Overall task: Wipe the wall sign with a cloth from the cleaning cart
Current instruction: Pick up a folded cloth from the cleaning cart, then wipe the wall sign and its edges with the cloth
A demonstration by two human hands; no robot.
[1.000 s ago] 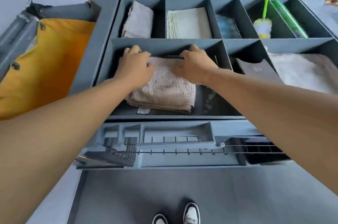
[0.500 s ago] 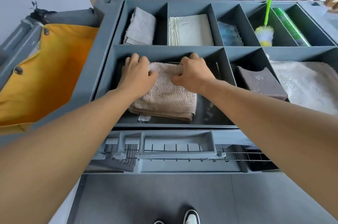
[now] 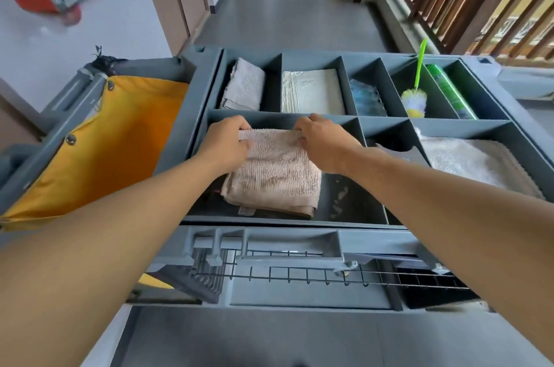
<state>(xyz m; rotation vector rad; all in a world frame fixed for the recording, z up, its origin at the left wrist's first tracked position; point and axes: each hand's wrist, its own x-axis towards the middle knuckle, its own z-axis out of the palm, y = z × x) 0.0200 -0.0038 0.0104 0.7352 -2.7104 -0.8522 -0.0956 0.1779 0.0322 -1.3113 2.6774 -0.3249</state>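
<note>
Cloth: a folded beige cloth [image 3: 274, 170] is lying in the large near-left compartment of the cleaning cart [image 3: 386, 219], set toward the left of that compartment, with dark bare floor showing to its right.
Left hand: your left hand [image 3: 224, 143] is gripping the far left corner of the cloth, fingers curled over the top edge.
Right hand: your right hand [image 3: 325, 143] is gripping the far right corner of the same cloth, fingers curled over its edge.
Cloth edge: the far edge is standing slightly raised between your two hands, while the near part is resting on the compartment floor.
Far row, left to right: a folded grey rag [image 3: 244, 86] is leaning in the first compartment; a stack of pale flat sheets [image 3: 313, 90] is filling the second; something blue [image 3: 367, 96] is sitting in the third, too blurred to identify.
Far right compartments: a small brush [image 3: 415, 96] with a green handle is standing tilted, and a green spray can [image 3: 449, 90] is lying beside it behind a divider.
Near right: a white towel [image 3: 470, 161] is lying in the near-right compartment, and a dark grey folded item [image 3: 403, 153] is sitting between it and your right forearm.
Bag: a yellow bag [image 3: 114, 144] is hanging on the cart's left side.
Wall sign: not identifiable in the head view.
</note>
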